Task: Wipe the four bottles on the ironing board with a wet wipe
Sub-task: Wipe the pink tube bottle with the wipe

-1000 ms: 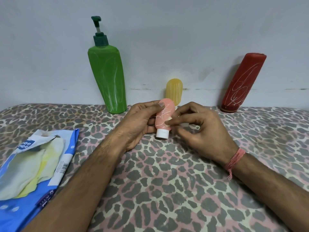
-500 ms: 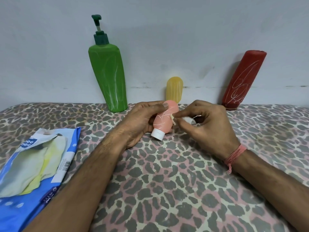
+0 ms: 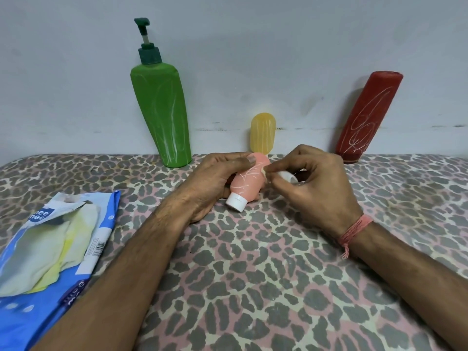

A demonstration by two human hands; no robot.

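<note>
— Where is the small pink plastic bottle with the white cap (image 3: 247,184) held?

— It is gripped in the left hand (image 3: 215,181), tilted, cap down, above the leopard-print ironing board (image 3: 253,274). A small white wet wipe (image 3: 285,175) is pinched against it by the right hand (image 3: 314,188).

— Any writing?

— "nee nee" is read on the blue wipes packet (image 3: 50,249).

Soft, even, rather dim light fills the frame, with no glare. Faint shadows fall on the wall (image 3: 278,46) to the left of the red bottle (image 3: 368,117) and around the yellow bottle (image 3: 262,134). The wipes packet (image 3: 50,249) at lower left looks slightly blurred. Wide-angle distortion tilts the bottles outward and stretches the frame's edges.
</note>
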